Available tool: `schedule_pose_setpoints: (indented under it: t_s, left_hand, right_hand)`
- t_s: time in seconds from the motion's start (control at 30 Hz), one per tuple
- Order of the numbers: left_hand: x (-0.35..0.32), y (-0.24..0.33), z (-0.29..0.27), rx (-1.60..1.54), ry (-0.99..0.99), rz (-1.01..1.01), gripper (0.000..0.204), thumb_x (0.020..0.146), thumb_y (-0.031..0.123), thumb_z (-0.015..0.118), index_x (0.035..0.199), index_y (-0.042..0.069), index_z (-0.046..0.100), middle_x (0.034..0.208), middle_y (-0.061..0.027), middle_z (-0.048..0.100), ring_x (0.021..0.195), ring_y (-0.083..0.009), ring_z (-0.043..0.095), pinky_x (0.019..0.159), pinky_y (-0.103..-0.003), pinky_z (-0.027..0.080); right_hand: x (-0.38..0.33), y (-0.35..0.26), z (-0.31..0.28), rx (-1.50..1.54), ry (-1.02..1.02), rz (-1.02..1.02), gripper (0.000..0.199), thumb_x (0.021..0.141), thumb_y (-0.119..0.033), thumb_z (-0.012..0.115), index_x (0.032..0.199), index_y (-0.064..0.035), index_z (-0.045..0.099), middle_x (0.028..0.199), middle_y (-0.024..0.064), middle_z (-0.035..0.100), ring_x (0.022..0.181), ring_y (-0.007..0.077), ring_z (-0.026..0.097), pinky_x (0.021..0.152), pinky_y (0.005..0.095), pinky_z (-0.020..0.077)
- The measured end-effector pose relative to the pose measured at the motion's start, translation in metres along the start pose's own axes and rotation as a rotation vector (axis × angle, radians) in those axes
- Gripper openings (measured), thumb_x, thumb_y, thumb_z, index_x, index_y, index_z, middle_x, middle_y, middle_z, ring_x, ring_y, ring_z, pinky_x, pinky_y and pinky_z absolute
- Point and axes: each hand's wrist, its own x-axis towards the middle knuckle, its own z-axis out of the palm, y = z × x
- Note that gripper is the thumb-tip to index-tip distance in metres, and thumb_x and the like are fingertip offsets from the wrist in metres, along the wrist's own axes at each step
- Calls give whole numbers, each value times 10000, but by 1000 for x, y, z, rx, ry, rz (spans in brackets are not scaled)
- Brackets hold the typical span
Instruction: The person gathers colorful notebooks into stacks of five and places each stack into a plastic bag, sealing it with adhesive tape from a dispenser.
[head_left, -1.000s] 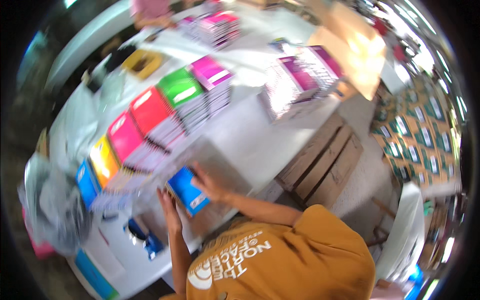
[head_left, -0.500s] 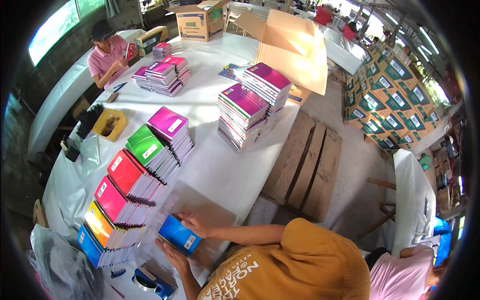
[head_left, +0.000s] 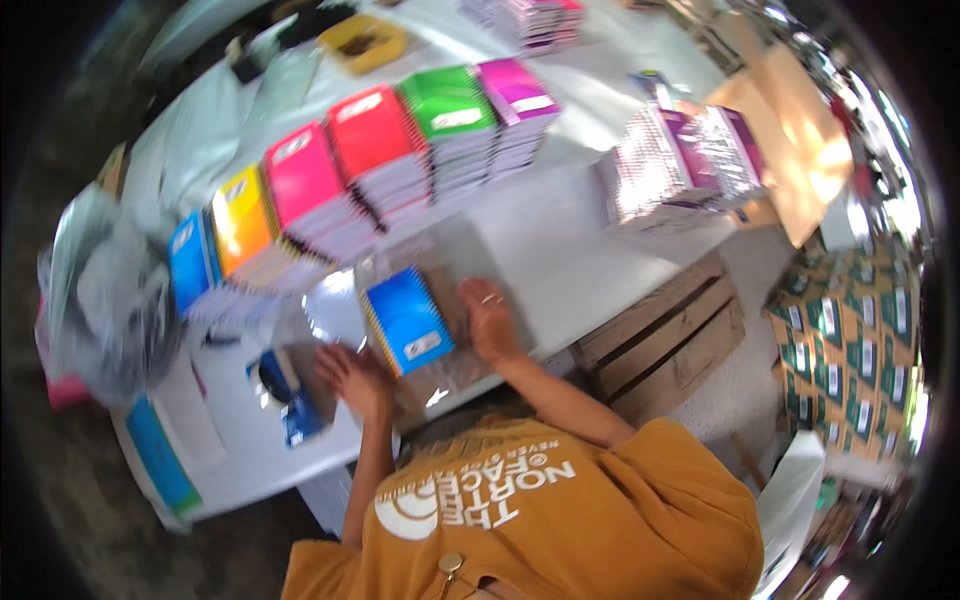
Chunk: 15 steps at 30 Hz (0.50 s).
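Observation:
A blue spiral notebook (head_left: 412, 322) lies on a clear plastic sheet (head_left: 462, 258) near the table's front edge. My left hand (head_left: 358, 380) rests at the sheet's lower left, fingers spread, beside the notebook and not on it. On the notebook's other side, my right hand (head_left: 487, 318) lies on the sheet with its fingers stretched out and nothing visible in it. A blue tape dispenser (head_left: 283, 395) stands to the left of my left hand. Behind the sheet runs a row of notebook stacks: blue, yellow (head_left: 243, 222), pink, red (head_left: 375, 130), green (head_left: 447, 105) and purple.
Purple notebook stacks (head_left: 690, 165) stand at the right, beside an open cardboard box (head_left: 800, 150). Bunched clear plastic (head_left: 110, 290) sits at the left end of the table (head_left: 590, 240). A yellow tub (head_left: 362, 45) is at the back. A wooden slatted pallet (head_left: 665, 335) is beyond the right edge.
Both hands have let go of the blue notebook and moved apart to either side of it; it now lies flat on the plastic sheet. The head view has turned and moved closer.

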Motion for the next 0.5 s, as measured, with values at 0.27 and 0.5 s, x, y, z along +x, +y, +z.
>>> schedule_pose_setpoints:
  t_s: [0.27, 0.5]
  left_hand:
    - [-8, -12, 17, -71, 127, -35, 531, 948, 333, 417, 1394, 56, 337, 1473, -196, 262, 1368, -403, 195, 1085, -556, 154]
    - [-10, -10, -3, -302, 276, 75, 397, 897, 225, 524, 1283, 135, 500, 1361, -118, 455, 1275, -354, 371, 1040, -494, 257]
  right_hand:
    - [12, -26, -5, 64, -48, -136, 451, 894, -54, 482, 1338, -19, 415, 1301, 186, 502, 1257, 318, 426, 1025, 421, 346]
    - [17, -41, -14, 519, 326, 363, 570, 817, -39, 626, 1334, 3, 390, 1123, 164, 591, 1032, 261, 556, 871, 362, 448]
